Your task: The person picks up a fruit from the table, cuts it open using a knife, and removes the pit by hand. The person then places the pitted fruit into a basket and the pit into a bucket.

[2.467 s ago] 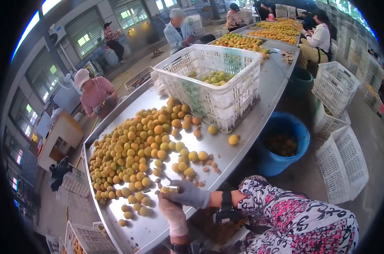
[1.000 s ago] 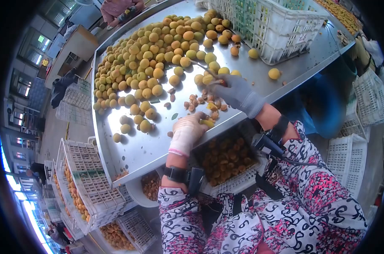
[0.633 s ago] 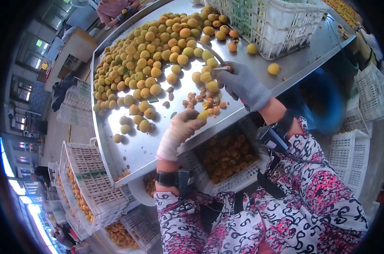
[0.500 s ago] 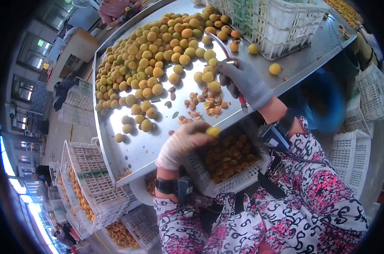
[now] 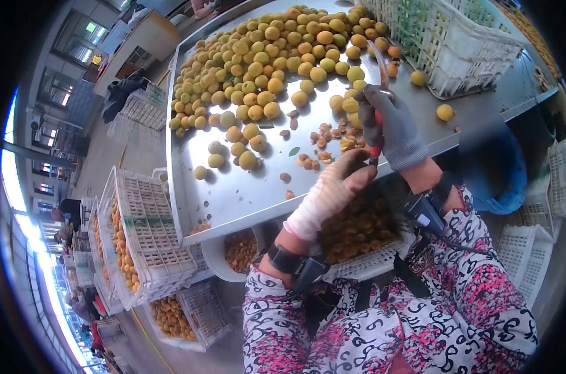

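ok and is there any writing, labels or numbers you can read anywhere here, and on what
No text here can be read.
Glowing yellow sign on the far wall: too blurred.
Green strip on the white crate at left: too small to read.
Knife in the right hand: no marking shows.

No legible text or labels
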The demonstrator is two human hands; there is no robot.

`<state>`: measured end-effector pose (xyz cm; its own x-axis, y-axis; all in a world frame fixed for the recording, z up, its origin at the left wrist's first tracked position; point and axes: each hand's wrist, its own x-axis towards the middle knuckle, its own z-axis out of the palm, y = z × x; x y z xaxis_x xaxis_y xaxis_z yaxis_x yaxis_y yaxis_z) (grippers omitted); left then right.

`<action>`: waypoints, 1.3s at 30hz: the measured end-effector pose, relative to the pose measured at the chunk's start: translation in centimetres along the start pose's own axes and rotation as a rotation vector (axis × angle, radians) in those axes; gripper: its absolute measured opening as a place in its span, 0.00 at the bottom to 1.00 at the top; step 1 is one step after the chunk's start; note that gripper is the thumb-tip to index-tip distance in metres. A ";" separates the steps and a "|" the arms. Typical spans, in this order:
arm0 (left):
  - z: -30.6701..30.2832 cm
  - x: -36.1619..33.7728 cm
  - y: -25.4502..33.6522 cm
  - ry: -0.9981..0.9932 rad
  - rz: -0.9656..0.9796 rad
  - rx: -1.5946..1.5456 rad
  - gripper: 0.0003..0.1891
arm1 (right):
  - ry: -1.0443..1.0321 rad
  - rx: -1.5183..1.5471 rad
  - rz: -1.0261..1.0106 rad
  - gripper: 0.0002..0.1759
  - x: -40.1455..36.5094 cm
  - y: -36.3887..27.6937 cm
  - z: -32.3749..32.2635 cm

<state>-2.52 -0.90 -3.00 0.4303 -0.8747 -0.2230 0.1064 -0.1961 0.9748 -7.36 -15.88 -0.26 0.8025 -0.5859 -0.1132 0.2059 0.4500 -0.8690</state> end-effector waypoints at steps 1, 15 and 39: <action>0.1 0.0 0.0 -0.005 -0.007 0.018 0.22 | -0.005 0.001 0.002 0.15 -0.1 0.2 0.6; -7.1 -1.0 -2.7 0.197 0.159 0.376 0.17 | -0.033 -0.068 -0.049 0.15 -0.9 2.5 2.9; -11.8 -1.4 -1.0 0.543 0.188 -0.070 0.22 | -0.126 -0.157 0.078 0.13 -1.5 2.3 3.1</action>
<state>7.32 5.71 -3.82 0.8439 -0.5353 -0.0366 0.0348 -0.0134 0.9993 -6.37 -11.85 -0.56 0.8784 -0.4598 -0.1307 0.0584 0.3745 -0.9254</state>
